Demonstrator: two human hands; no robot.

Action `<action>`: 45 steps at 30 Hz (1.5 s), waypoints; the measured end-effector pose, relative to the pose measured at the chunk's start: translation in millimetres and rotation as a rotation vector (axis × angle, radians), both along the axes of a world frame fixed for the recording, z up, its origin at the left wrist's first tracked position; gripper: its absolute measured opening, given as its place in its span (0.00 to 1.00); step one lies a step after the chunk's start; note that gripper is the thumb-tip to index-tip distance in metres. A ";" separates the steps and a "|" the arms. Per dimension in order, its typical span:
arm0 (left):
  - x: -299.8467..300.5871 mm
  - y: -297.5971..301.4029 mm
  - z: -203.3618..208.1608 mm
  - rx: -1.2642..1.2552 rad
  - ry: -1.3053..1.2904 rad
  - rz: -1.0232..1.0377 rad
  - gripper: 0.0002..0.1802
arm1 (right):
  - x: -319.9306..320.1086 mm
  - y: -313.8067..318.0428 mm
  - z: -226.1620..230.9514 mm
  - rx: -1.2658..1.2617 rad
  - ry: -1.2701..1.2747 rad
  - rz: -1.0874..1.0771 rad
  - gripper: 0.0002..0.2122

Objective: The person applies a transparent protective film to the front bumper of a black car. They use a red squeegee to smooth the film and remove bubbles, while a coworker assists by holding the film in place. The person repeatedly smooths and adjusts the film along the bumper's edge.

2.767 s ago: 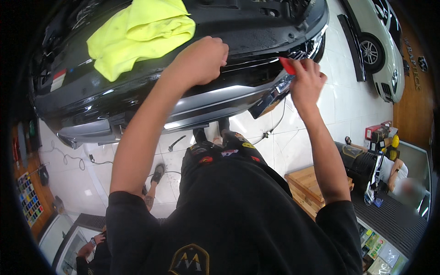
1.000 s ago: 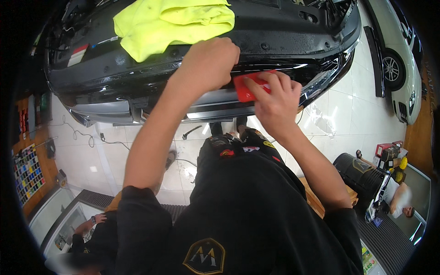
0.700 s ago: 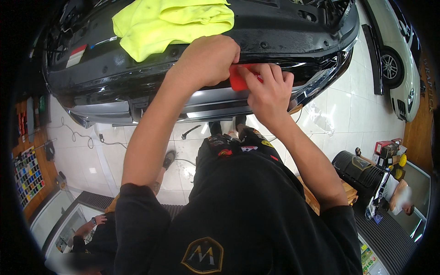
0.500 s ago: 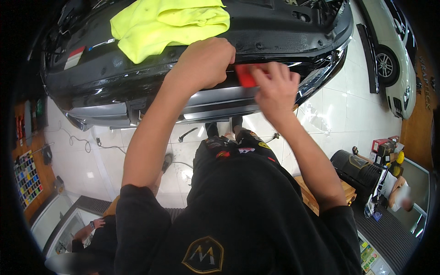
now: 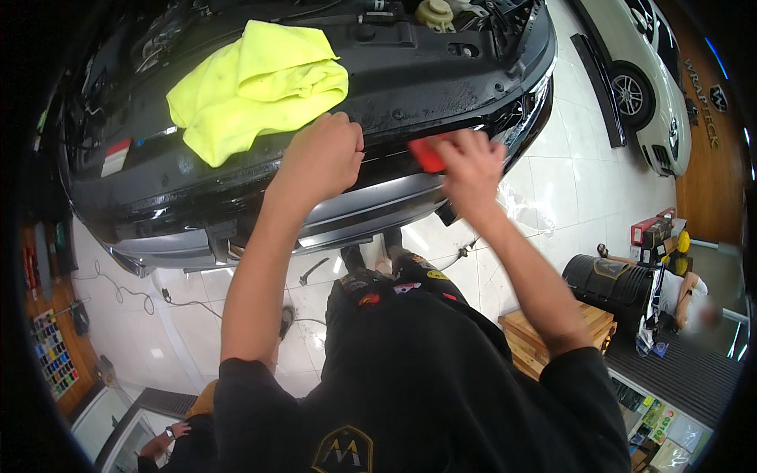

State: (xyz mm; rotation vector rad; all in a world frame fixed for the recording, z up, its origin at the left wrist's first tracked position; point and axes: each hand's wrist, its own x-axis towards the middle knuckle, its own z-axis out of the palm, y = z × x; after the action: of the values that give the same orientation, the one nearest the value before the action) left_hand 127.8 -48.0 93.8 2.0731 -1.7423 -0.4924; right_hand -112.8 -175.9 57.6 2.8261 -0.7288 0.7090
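A red squeegee (image 5: 428,155) is in my right hand (image 5: 473,169), its fingers closed over it against the glossy black upper edge of the car's front bumper (image 5: 386,165). My left hand (image 5: 319,158) is a fist at the same edge, further left. What its fingers pinch, if anything, is hidden. Just beyond that fist, a crumpled neon-yellow cloth (image 5: 260,91) lies on the black plastic cover. Near the cover's left end rests a small white and red squeegee (image 5: 116,158), beside a thin blue and silver tool (image 5: 154,137).
Behind the cover is the open engine bay with a cream cap (image 5: 434,14). A white car (image 5: 654,87) stands at the right, a long black trim piece (image 5: 598,91) on the floor beside it. A wooden crate (image 5: 544,339), a black drum (image 5: 603,284) and two other people are nearby.
The view has shifted, so the car sits lower and further left. My right hand has slid the red squeegee rightward along the bumper edge, widening the gap from my left fist.
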 end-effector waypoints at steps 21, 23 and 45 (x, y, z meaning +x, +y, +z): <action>-37.1 -37.2 9.1 0.018 0.029 -0.010 0.08 | -59.5 -74.2 -1.8 -0.028 0.002 -0.041 0.24; -41.9 -42.2 9.4 0.004 0.001 -0.018 0.09 | -51.6 -60.0 -5.4 0.023 -0.048 -0.038 0.23; -59.3 -60.8 15.3 0.020 0.029 -0.005 0.12 | -85.4 -116.4 2.4 -0.035 -0.054 -0.032 0.15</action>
State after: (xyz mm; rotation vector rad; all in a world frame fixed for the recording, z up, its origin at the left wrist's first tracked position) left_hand 68.5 -108.8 109.0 2.0662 -1.7332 -0.5407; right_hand -198.2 -292.3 59.9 2.7667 -0.7608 0.7882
